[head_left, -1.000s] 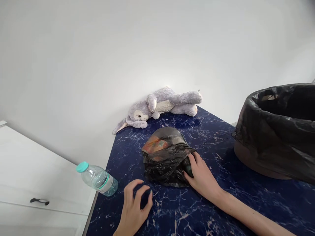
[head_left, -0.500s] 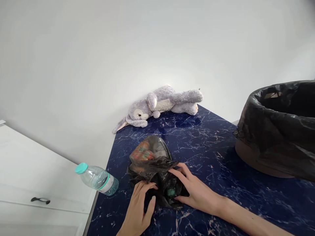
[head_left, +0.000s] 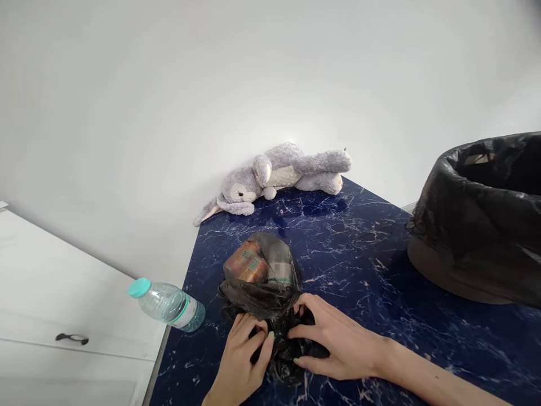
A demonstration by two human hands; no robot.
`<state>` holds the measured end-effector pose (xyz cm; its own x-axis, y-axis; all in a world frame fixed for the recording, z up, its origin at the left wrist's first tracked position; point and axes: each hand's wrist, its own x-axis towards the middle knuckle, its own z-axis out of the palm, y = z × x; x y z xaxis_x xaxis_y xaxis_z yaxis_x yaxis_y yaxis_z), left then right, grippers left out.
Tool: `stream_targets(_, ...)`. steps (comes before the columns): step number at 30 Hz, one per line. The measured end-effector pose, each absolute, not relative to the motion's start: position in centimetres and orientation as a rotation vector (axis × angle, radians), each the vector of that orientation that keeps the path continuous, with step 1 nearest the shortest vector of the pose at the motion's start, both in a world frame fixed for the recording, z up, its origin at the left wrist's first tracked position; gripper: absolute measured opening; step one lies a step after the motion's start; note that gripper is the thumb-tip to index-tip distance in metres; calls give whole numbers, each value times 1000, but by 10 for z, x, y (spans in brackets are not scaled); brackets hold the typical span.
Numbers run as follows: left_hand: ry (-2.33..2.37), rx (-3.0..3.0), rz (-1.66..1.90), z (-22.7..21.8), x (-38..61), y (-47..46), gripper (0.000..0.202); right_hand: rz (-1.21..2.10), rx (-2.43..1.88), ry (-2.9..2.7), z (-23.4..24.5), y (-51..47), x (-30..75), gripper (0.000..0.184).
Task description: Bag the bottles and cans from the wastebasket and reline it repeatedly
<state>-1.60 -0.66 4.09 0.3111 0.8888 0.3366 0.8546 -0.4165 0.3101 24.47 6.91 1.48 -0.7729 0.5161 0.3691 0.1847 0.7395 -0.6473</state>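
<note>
A thin black plastic bag [head_left: 262,299] lies on the blue marbled table, with an orange-red package [head_left: 246,262] and a whitish item [head_left: 279,269] showing through its far end. My left hand [head_left: 245,352] pinches the near left part of the bag, thumb and forefinger together on the plastic. On the right side, my right hand [head_left: 333,335] has its fingers curled over the bag's gathered edge, with the thumb nearer to me. The loose near end of the bag is crumpled between both hands.
A water bottle [head_left: 169,304] with a turquoise cap stands at the table's [head_left: 359,242] left edge. A grey plush rabbit [head_left: 274,175] lies along the wall. To the right is a bin [head_left: 443,270] lined with a black bag. A white cabinet [head_left: 84,304] is at the left.
My fingers have closed further on the bag's neck. The plastic is drawn toward me and bunched, so the contents show more clearly at the far end.
</note>
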Motion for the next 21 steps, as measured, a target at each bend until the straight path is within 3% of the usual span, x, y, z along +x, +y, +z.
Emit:
stream_targets(5, 1782, 2462, 675, 35, -19, -3, 16, 785, -483, -2480, 18, 69, 246, 35)
stream_targets(6, 1834, 2455, 659, 32, -21, -2, 18, 776, -476, -2499, 18, 69, 246, 36)
stream_targets(9, 1937, 2469, 634, 27, -26, -2, 52, 740, -434, -2541, 18, 69, 245, 36)
stream_targets(11, 1951, 2474, 629, 25, -27, -2, 58, 714, -390, -2556, 17, 68, 243, 35)
stream_targets(21, 2069, 2490, 796, 13, -29, 3, 32, 674, -386, -2558, 17, 62, 238, 41)
